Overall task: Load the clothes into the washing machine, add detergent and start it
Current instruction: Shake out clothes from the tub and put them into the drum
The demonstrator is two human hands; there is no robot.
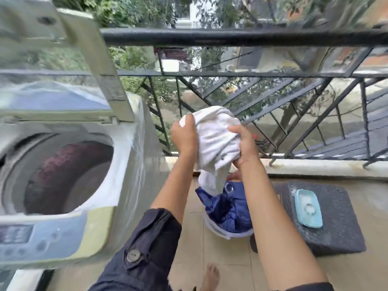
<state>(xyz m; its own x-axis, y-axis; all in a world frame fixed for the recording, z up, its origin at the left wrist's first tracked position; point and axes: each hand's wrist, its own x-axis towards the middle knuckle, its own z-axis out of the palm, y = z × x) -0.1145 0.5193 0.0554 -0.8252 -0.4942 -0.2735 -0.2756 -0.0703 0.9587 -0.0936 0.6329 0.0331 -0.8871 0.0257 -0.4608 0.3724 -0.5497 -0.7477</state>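
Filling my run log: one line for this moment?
both hands hold white cloth | over basket | washer lid open

White garment [214, 135]; blue clothes [228, 206]; maroon, perhaps, cloth in drum [69, 164]; light-blue dish [308, 208]; black railing [231, 36].

No text, brand or number can be read anywhere. The washing machine [63, 164] has a control panel [31, 238] along its front edge with a small display and round buttons, but motion blur smears them — only faint marks show. A strip of lettering runs down the frame of the raised lid [111, 89] — too blurred to make out.
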